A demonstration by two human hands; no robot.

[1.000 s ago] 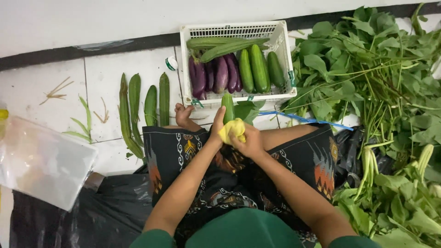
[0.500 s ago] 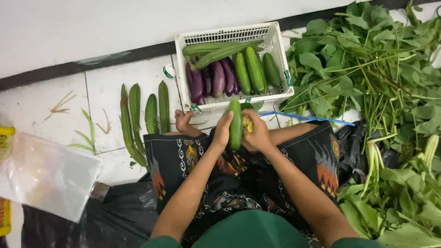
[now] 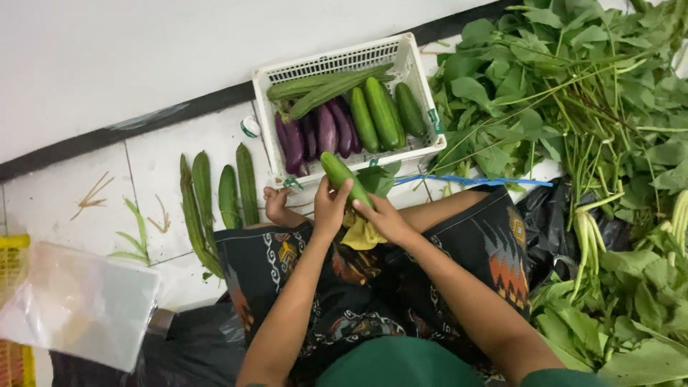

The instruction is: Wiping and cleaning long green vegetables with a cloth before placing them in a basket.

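Your left hand (image 3: 331, 206) and right hand (image 3: 383, 217) both grip one cucumber (image 3: 344, 178), tilted just in front of the white basket (image 3: 337, 63). A yellow cloth (image 3: 362, 235) sits under your right hand, perhaps pinched too. More gourds (image 3: 215, 197) lie left of the basket, leafy greens (image 3: 573, 93) to its right.

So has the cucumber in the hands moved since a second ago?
Yes. The cucumber has come up and tilted toward the white basket; its tip now overlaps the basket's front rim.
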